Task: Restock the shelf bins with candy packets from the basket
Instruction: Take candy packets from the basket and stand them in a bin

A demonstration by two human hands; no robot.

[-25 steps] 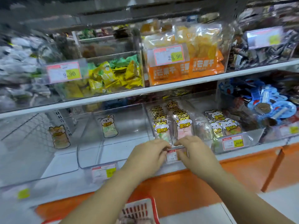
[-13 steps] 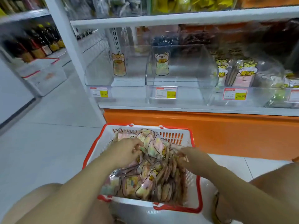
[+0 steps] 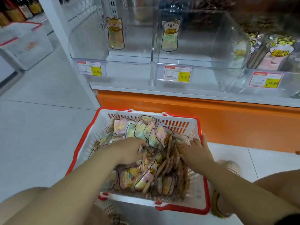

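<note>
Soft, even overhead store light fills the aisle, casting only faint shadows on the pale floor [image 3: 40, 127]. Reflections haze the clear bins [image 3: 203, 38], the wide lens bows the shelf edge [image 3: 178, 93], slight blur softens the candy packets [image 3: 155, 135], and the upper right corner falls dim and smeared.

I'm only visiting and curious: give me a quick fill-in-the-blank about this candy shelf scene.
1. The left hand and right hand both reach into the ____ of candy packets on the floor.
2. The price tag on the koala-marked bin has a ____ patch.
3. The panel under the shelf is ____.
Missing words: basket, yellow, orange.
</note>
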